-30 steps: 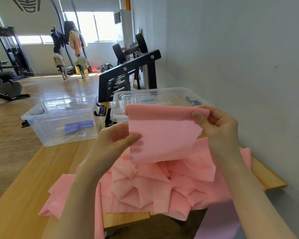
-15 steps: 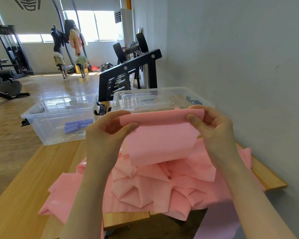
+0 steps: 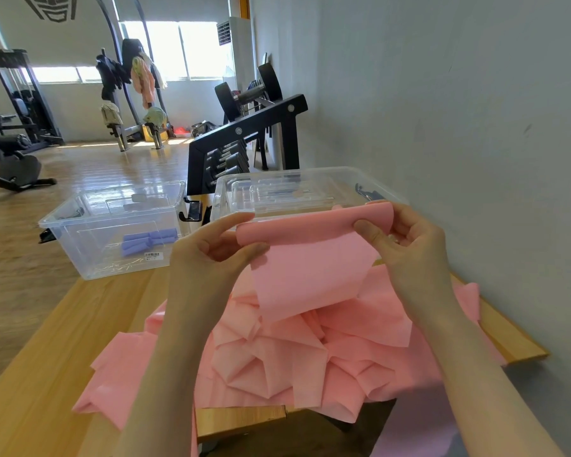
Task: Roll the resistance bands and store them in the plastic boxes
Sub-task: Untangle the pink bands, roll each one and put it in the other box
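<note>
Since a second ago, top edge of pink band [image 3: 310, 258] folded over into a first roll. Head view: left hand [image 3: 211, 255] and right hand [image 3: 406, 239] pinch its ends above the table [image 3: 47, 374]. Left clear box [image 3: 89, 255] holds purple rolls [image 3: 149, 240]; right clear box [image 3: 310, 189] contents unclear.

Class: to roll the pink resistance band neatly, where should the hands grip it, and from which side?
Grip the pink band at the two ends of its folded top edge, left hand and right hand coming from opposite sides. The edge is a straight, wide strip, and the loose length hangs below.
</note>
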